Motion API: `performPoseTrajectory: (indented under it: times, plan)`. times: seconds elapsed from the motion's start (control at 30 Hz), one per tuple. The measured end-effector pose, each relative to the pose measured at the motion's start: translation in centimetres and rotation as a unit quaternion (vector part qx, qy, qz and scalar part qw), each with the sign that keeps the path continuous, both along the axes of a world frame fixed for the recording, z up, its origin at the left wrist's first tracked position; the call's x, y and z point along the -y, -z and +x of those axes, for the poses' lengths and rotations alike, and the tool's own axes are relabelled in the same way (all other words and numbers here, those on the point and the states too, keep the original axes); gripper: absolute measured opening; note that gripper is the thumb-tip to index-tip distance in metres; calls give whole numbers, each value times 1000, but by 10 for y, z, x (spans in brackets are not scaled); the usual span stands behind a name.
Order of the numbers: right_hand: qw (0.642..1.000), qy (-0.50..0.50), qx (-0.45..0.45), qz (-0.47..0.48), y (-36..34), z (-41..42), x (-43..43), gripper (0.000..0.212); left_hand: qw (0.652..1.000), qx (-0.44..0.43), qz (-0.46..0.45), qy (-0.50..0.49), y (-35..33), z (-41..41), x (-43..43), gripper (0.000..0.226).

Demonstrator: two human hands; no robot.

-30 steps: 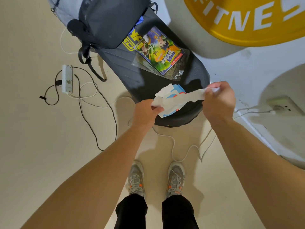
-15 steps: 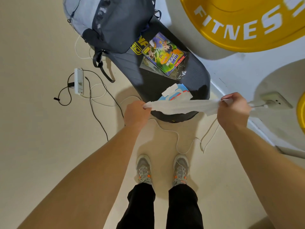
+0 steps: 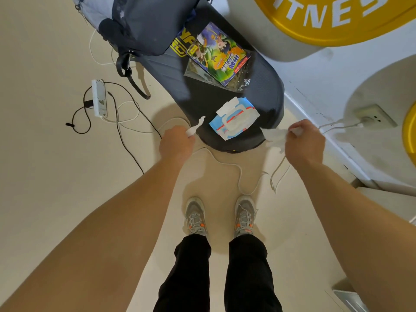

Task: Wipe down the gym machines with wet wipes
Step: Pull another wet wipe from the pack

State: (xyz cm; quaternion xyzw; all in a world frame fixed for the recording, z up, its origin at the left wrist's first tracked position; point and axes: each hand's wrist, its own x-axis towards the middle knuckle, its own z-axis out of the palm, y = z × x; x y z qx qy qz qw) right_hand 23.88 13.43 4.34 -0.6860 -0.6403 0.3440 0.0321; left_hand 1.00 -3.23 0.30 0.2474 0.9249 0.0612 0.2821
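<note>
1. both hands are out in front of the person at about the same height and well apart. the left hand [image 3: 176,141] has its fingers curled and pinches a twisted strip of wet wipe [image 3: 198,124] that sticks up from its fingertips.
2. the right hand [image 3: 306,143] has its fingers curled too and pinches a crumpled sheet of wet wipe [image 3: 275,137], which hangs off toward the left of that hand.
3. the two white pieces are apart from each other, one at each side of the near end of the dark padded counter [image 3: 265,91].
4. between the hands, on that near end of the counter, lies the wet wipe pack [image 3: 234,119], blue and white with its flap lifted.
5. further back on the counter sits a colourful cartoon packet [image 3: 219,54], and beyond it a dark backpack [image 3: 144,21].
6. a yellow weight plate [image 3: 337,19] with white lettering is at the upper right.
7. on the pale floor [image 3: 45,176] to the left lie a white power strip [image 3: 99,101] and loose black cables [image 3: 126,122]. a white cable [image 3: 238,174] loops just ahead of the person's grey shoes [image 3: 195,216].
</note>
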Motion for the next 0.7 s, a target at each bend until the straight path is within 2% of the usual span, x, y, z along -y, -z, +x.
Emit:
performPoseTrajectory:
  times: [0.2,0.37,0.6,0.7]
  plan:
    - [988,-134,-53,-58,4,-24,22,28,988,109,107,34,-10,32,-32,25]
    - [978,-165,-96,-81,11,-42,17,33,969,166,181,20,-9,47,-55,57]
    - [971,-208,-78,-86,28,-59,2,31,958,177,220,-45,2,48,-78,20]
    - [974,-181,-99,-92,41,-63,-5,28,942,208,244,-98,14,47,-87,18]
